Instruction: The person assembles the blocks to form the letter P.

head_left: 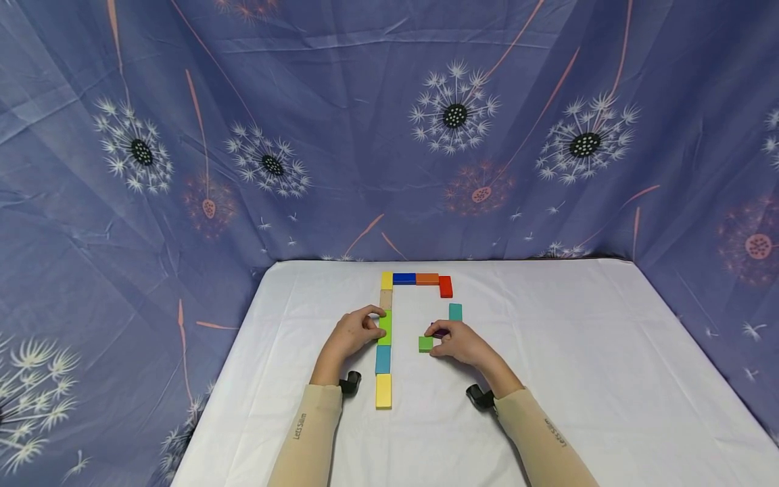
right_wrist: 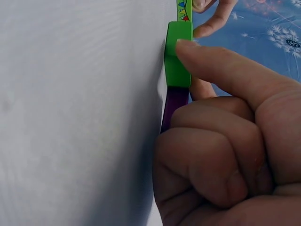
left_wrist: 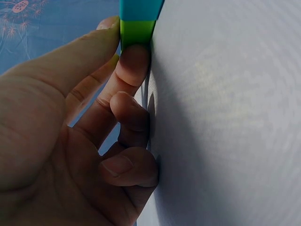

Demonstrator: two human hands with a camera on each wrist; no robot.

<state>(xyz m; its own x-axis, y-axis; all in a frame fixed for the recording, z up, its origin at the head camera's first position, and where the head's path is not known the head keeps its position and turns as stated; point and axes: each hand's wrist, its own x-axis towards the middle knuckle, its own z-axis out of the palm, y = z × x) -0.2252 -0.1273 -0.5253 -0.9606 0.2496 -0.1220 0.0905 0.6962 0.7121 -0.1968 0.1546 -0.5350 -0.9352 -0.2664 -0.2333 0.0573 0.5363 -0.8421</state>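
My left hand has its thumb and fingertips on the long lime-green block in a column of blocks. Below that block lie a light-blue block and a yellow block; a plain wood block lies above it. In the right wrist view my right hand pinches a small green block, thumb on its near face, other fingers curled. A purple block meets the green one and is partly hidden by the hand. Beyond it lies a teal block.
Along the far side run a small yellow block, a blue block, an orange block and a slanted red block. A gap separates red from teal. The white cloth-covered table ends at a patterned curtain.
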